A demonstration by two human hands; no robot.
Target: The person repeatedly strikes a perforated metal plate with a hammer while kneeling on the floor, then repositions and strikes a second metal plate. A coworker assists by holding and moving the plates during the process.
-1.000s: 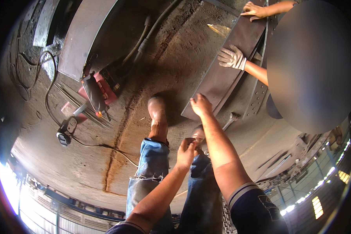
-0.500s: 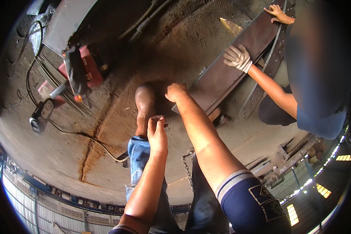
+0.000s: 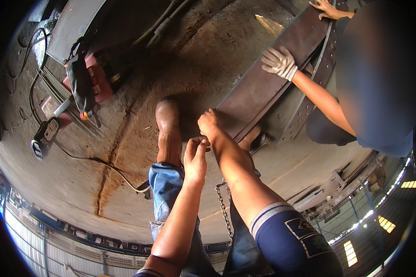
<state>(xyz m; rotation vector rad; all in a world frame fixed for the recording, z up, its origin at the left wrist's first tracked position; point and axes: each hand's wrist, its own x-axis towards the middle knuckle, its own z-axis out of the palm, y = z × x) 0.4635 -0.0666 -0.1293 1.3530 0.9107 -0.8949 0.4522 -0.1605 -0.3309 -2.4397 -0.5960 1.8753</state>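
Note:
A long dark metal plate (image 3: 272, 78) lies slanted across the floor, running from the middle to the upper right. My right hand (image 3: 210, 124) is curled over its near end. My left hand (image 3: 195, 159) sits just below, fingers together, tips touching the heel of my right hand; whether they pinch anything is hidden. A co-worker on the right presses a gloved hand (image 3: 278, 62) on the plate's middle and a bare hand (image 3: 326, 7) on its far end.
My boot (image 3: 167, 124) stands on the concrete floor (image 3: 69, 184) left of the plate's end. A red welding machine (image 3: 97, 76) and an angle grinder (image 3: 44, 136) with a trailing cable lie at the left. A chain (image 3: 224, 210) hangs by my leg.
The view has shifted, so the plate and co-worker appear nearer. My right hand stays on the plate's end. My left hand has risen to touch my right hand.

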